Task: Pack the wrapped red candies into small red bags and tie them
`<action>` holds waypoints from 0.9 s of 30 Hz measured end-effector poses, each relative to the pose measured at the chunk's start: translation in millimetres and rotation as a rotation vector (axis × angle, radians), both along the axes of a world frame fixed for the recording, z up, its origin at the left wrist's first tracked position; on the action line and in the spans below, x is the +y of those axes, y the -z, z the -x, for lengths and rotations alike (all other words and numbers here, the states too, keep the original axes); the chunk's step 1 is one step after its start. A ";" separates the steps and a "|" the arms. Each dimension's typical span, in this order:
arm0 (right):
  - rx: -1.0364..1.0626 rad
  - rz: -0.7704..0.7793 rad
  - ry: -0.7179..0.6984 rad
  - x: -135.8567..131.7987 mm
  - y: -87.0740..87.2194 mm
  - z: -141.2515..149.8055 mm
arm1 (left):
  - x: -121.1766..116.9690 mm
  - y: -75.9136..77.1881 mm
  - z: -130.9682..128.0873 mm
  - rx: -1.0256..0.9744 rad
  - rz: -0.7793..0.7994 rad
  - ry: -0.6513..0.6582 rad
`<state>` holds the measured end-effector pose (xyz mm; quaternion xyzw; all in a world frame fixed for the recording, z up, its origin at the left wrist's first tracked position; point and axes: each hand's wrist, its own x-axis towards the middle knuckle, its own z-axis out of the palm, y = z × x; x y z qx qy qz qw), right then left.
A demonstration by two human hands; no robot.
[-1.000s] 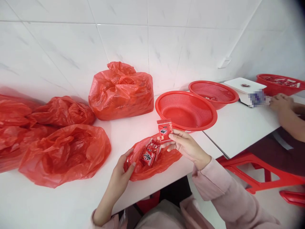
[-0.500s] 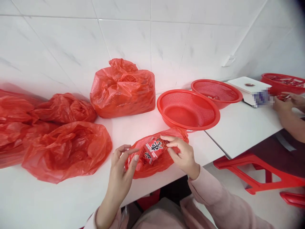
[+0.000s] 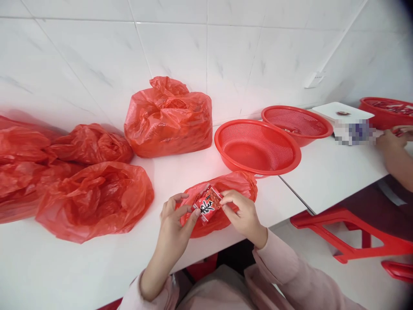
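Note:
A small red snack packet (image 3: pixel 210 205) with black lettering is held between my two hands, above an open red plastic bag (image 3: pixel 240 183). My left hand (image 3: pixel 176 221) has its thumb and index finger closed at the packet's left edge. At the opposite edge, my right hand (image 3: pixel 241 213) pinches the packet between thumb and fingers. Parts of other red packets show just behind and below it, over the bag.
Several red plastic bags (image 3: pixel 97 202) lie to the left; a full one (image 3: pixel 169 125) stands against the wall. Red plastic baskets (image 3: pixel 248 150) sit behind and right. Beyond are a white scale (image 3: pixel 342 110), another person's hands (image 3: pixel 392 140) and a red stool (image 3: pixel 348 234).
The packet has turned and tilted between my hands. My left hand has moved right and its fingers have closed on the packet's left edge. My right hand keeps its pinch, slightly lower.

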<state>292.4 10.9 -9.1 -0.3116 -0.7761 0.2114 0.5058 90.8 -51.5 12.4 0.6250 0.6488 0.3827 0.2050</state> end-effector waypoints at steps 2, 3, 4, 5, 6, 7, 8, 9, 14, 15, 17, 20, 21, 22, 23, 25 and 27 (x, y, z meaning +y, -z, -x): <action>-0.033 0.083 0.054 4.9 5.1 -1.6 | 0.2 3.8 1.9 0.112 -0.046 -0.036; -0.074 0.123 0.088 7.3 7.2 -3.2 | -0.2 5.9 3.8 0.152 -0.066 -0.054; -0.123 0.149 0.120 9.2 8.5 -5.2 | -1.0 8.2 6.4 0.174 -0.081 -0.072; -0.171 0.157 0.142 10.3 8.7 -7.9 | -2.4 10.6 9.8 0.180 -0.087 -0.088; -0.209 0.152 0.156 10.6 7.7 -11.1 | -4.3 13.0 13.7 0.169 -0.079 -0.100; -0.230 0.139 0.161 10.1 5.5 -14.8 | -6.7 15.4 17.9 0.146 -0.053 -0.112; -0.227 0.118 0.168 8.9 2.3 -18.9 | -9.5 17.6 22.2 0.112 -0.010 -0.121; -0.200 0.089 0.184 7.4 -1.4 -23.4 | -12.4 19.4 26.4 0.070 0.046 -0.129; -0.085 -0.090 0.483 5.0 -5.0 -46.2 | -24.4 22.5 38.3 -0.141 0.343 -0.103; -0.082 -0.080 0.549 5.9 -0.2 -49.7 | -25.5 22.8 39.0 -0.160 0.375 -0.076; -0.056 0.037 0.606 7.6 12.7 -54.3 | -26.2 23.5 40.2 -0.215 0.396 -0.018; 0.054 0.312 0.503 8.7 25.6 -54.0 | -22.5 20.5 44.3 -0.366 0.340 0.008; 0.085 0.367 0.455 9.3 24.4 -52.5 | -19.8 16.6 46.7 -0.417 0.305 -0.006; 0.098 0.391 0.412 10.7 19.6 -50.5 | -16.4 10.4 49.3 -0.463 0.262 -0.030; 0.095 0.389 0.380 13.0 11.2 -48.5 | -12.5 1.7 52.0 -0.508 0.217 -0.056; 0.072 0.354 0.331 20.7 -15.0 -44.8 | -4.0 -23.1 55.9 -0.620 0.107 -0.096; 0.110 0.327 0.271 30.0 -48.1 -41.8 | 3.1 -54.4 55.6 -0.751 -0.022 -0.097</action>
